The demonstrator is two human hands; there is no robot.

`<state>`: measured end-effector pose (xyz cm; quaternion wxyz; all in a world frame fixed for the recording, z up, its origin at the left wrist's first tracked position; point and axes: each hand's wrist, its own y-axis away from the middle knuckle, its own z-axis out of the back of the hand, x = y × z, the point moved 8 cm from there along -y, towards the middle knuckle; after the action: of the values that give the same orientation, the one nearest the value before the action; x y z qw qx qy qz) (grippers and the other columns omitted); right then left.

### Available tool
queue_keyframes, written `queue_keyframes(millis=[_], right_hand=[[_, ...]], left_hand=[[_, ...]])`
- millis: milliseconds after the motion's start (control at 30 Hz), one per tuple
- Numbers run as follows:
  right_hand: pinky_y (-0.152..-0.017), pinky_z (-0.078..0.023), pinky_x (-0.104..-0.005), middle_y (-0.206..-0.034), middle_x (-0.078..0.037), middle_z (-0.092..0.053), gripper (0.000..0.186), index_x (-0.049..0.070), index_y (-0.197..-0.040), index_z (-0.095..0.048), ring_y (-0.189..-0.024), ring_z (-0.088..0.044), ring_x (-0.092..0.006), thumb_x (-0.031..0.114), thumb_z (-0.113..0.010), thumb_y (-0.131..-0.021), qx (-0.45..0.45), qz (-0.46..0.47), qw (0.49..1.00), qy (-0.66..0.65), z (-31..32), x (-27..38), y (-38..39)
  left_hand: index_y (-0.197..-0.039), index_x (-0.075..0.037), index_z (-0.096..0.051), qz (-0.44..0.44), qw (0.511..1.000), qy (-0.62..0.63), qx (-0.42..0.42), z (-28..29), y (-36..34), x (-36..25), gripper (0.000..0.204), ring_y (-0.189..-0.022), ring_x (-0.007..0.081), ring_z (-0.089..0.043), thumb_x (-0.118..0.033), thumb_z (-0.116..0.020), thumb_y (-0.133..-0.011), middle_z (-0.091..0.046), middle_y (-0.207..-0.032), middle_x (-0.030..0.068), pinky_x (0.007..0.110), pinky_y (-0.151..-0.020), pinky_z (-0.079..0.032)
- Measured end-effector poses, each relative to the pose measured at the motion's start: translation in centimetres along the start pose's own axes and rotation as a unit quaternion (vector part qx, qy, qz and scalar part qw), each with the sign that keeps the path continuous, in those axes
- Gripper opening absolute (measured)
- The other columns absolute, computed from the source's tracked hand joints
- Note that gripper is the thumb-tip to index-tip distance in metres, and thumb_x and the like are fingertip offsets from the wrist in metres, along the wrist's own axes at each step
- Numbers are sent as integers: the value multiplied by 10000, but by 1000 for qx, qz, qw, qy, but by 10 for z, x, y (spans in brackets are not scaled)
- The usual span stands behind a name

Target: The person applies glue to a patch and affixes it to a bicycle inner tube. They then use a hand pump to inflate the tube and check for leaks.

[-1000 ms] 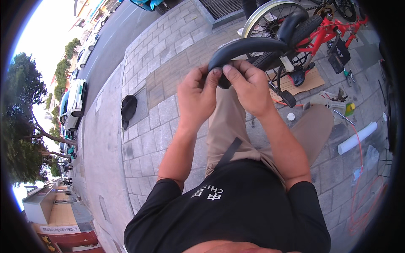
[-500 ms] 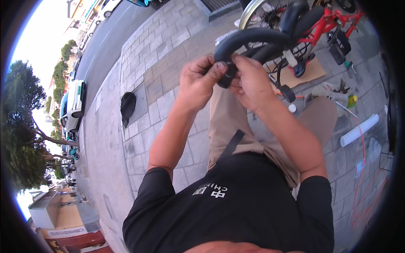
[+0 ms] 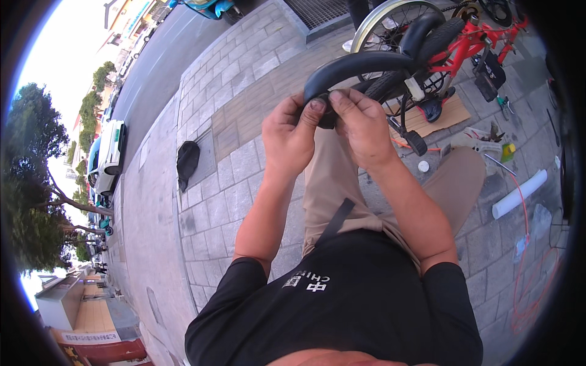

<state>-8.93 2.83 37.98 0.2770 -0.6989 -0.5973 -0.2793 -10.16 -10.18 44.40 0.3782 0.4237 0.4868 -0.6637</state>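
Black inner tube (image 3: pixel 360 63) arches ahead of you, its near end raised beyond your left thigh, its far part overlapping the tyre of a red bicycle (image 3: pixel 462 55). That bicycle takes up the upper right of your grey paving (image 3: pixel 223 201). Beside it stands a silver-rimmed wheel (image 3: pixel 361 33), partly screened by the tube. Cardboard (image 3: pixel 450 116) lies under the bicycle, with a pedal (image 3: pixel 417 144) jutting near its edge. A crumpled black bag (image 3: pixel 187 160) sits well off to your left, a white roll (image 3: pixel 519 194) to your right. Your left hand (image 3: pixel 288 135) and right hand (image 3: pixel 368 133) both pinch the tube between thumb and fingers, covering the spot between them. Smaller still are a green-handled tool (image 3: pixel 503 107), a yellow-green item (image 3: pixel 508 152) and, near your right knee, a white cap (image 3: pixel 423 166).
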Motion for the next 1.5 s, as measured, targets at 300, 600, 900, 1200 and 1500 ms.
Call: queue_keyframes(millis=[300, 600, 900, 1200, 1500], right_hand=[[-562, -363, -218, -756, 54, -583, 219, 11, -1084, -733, -638, -476, -36, 224, -695, -1055, 22, -1, 1000, 14, 7, -9, -8], [-617, -431, -205, -854, 12, -691, 228, -28, -1150, -758, -706, -542, -19, 166, -678, -1061, 10, 151, 980, 133, 2, 7, -10], [-592, -381, -202, -809, 61, -597, 191, 24, -1109, -733, -655, -480, -26, 196, -659, -1074, 30, -29, 999, 12, 6, -10, -21], [-727, -505, -233, -942, -17, -734, 247, -37, -1190, -728, -807, -618, -61, 129, -756, -1009, 58, 25, 986, 156, -2, -1, -8], [-680, -503, -252, -842, -21, -732, 191, -29, -990, -743, -759, -604, -50, 157, -775, -958, 21, 99, 980, 170, -9, -7, -9]], left_hand=[[-1148, 40, -721, 80, 984, 155, 48, 5, -18, 38, 278, -886, 113, -661, -217, -739, -1044, -753, -999, 53, 281, -821, -531], [-1180, 84, -705, 23, 994, 103, -12, 5, -6, 28, 274, -951, 127, -700, -124, -767, -1012, -764, -1062, 96, 294, -892, -572], [-1209, 66, -704, 103, 984, 143, 32, 9, -16, 42, 313, -945, 136, -683, -177, -762, -1021, -757, -1044, 84, 294, -871, -546], [-1154, 59, -734, 105, 992, 64, -18, 18, -9, 32, 266, -888, 98, -647, -187, -709, -1055, -748, -982, 60, 275, -810, -526], [-1030, 19, -729, 108, 974, 196, -31, 7, -14, 36, 184, -809, 112, -618, -163, -698, -1038, -708, -893, 38, 288, -787, -503]])
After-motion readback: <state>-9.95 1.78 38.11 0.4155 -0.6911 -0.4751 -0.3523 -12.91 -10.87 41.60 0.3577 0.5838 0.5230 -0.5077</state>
